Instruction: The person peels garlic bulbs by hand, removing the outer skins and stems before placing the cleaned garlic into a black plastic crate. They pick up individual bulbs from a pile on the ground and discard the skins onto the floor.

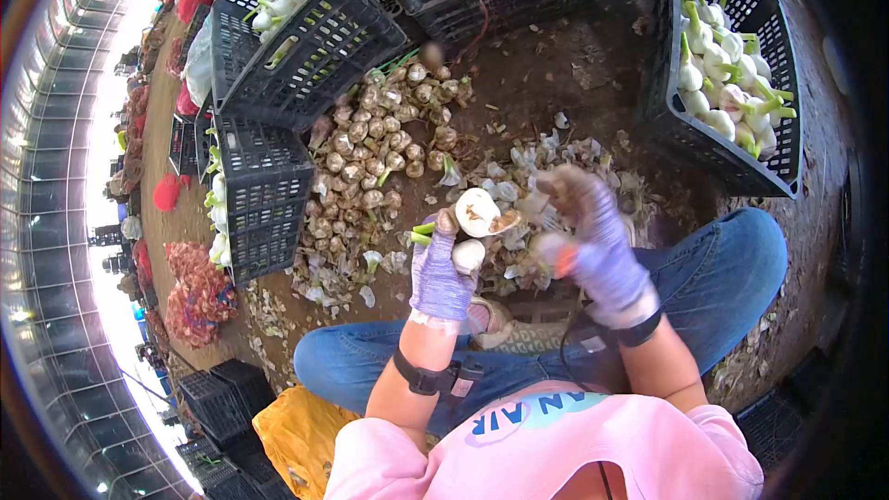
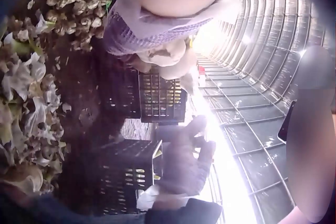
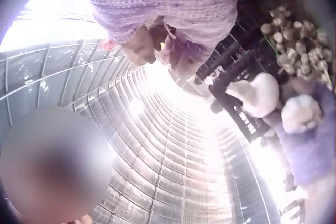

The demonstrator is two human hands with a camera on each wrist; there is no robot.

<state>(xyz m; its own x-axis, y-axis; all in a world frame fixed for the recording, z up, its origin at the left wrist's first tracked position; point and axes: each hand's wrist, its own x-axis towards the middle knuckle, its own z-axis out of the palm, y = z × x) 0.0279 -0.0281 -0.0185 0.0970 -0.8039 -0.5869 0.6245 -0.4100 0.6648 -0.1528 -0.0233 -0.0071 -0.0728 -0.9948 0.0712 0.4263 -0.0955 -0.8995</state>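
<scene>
My left hand (image 1: 439, 268), in a purple knit glove, grips two garlic bulbs by their green stems. The larger white bulb (image 1: 477, 212) has a brownish root end and a flap of loose skin; a smaller bulb (image 1: 469, 256) sits below it. In the right wrist view the held bulb (image 3: 301, 113) shows beside a second, paler one. My right hand (image 1: 602, 245), also gloved and blurred, is apart from the bulbs to the right, its thumb and fingers spread. Orange tape (image 1: 566, 260) wraps its thumb. Beneath both hands lies a litter of garlic peel (image 1: 528, 162).
Unpeeled garlic (image 1: 370, 143) is heaped on the ground ahead left. A black crate (image 1: 732, 148) of clean bulbs stands at right; stacked crates (image 1: 269, 194) stand at left, with another crate (image 1: 500, 0) ahead. A red net bag (image 1: 197, 296) lies far left, a yellow cloth (image 1: 301, 435) beside the leg.
</scene>
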